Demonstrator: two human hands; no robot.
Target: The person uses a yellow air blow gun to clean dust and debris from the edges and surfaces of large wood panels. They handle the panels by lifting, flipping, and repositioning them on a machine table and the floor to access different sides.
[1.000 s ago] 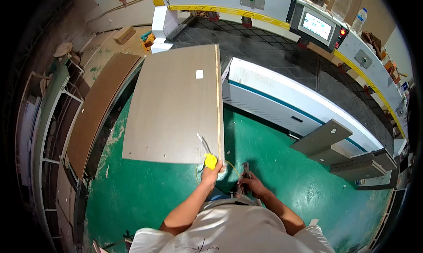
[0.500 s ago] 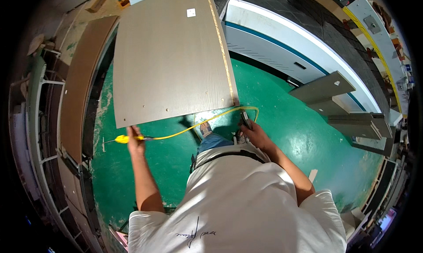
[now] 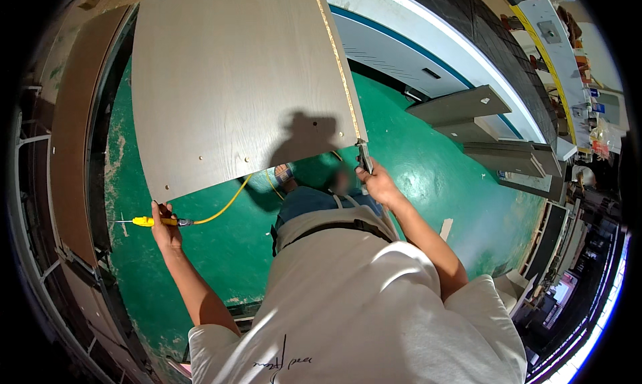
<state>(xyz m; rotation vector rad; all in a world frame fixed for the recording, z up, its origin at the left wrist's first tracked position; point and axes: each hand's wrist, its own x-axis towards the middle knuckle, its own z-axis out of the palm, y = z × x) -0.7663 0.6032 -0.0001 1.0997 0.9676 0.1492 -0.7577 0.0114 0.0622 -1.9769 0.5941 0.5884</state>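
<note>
Yellow tool point(image 3: 143, 221) in left hand point(image 3: 167, 233)

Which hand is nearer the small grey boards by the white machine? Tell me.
Right. The right hand is left of the boards; the left hand is farther left, by the near left corner of the large panel.
</note>
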